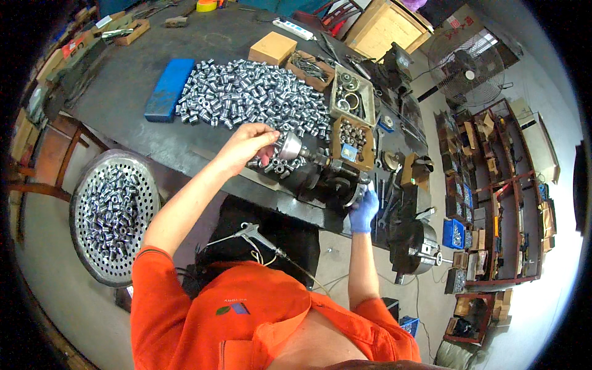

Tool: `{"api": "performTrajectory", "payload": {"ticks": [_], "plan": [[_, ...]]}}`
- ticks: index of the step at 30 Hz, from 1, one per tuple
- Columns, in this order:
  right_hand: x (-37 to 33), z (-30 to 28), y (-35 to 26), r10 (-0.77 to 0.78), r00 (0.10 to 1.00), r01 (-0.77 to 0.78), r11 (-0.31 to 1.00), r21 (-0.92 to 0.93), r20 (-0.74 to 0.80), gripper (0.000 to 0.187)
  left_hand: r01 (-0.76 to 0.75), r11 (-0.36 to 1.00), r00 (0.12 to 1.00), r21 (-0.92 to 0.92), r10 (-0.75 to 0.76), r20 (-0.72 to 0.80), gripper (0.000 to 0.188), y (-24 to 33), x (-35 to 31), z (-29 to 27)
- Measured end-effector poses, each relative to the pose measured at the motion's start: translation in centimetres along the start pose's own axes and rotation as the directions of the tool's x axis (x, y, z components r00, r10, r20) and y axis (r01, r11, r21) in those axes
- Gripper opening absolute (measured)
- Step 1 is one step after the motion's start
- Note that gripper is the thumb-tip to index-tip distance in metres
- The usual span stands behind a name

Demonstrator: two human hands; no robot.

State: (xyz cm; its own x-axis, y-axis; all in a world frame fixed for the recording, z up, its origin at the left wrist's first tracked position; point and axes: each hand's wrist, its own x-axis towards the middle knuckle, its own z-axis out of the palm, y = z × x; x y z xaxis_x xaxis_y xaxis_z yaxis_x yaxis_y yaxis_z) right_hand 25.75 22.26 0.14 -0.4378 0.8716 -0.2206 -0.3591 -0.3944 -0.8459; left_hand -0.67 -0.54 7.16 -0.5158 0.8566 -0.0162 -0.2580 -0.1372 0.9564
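Observation:
My bare left hand (251,147) has its fingers pinched at the front of a cone-shaped metal chuck (289,148). Whatever lies between those fingertips is hidden. The chuck sits on the end of a dark bench-mounted spindle (327,172) at the table's near edge. In a blue glove, my right hand (364,211) is closed at the rim of the handwheel (350,192) on the spindle's right end. Beyond my left hand spreads a large heap of shiny metal sleeves (253,92), with a few more under the chuck.
A perforated metal bowl (151,179) of similar sleeves stands at the left. A blue box (169,89) borders the heap. Parts trays (371,102) and wrenches (388,197) lie at the right. An air blow gun (251,232) is before me; a fan (468,74) and shelves stand right.

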Motion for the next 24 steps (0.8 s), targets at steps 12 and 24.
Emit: {"api": "performTrajectory", "payload": {"ticks": [12, 24], "plan": [[-3.0, 5.5, -7.5, -0.414, 0.893, 0.361, 0.893, 0.269, 0.177, 0.016, 0.237, 0.831, 0.747, 0.503, 0.175, -0.641, 0.017, 1.6, -19.3, -16.8], [-1.0, 0.7, 0.7, -0.186, 0.980, 0.181, 0.981, -0.071, -0.070, 0.019, 0.260, 0.493, 0.843, 0.831, 0.303, -0.444, 0.025, 0.3, -14.2, -13.7]]}}
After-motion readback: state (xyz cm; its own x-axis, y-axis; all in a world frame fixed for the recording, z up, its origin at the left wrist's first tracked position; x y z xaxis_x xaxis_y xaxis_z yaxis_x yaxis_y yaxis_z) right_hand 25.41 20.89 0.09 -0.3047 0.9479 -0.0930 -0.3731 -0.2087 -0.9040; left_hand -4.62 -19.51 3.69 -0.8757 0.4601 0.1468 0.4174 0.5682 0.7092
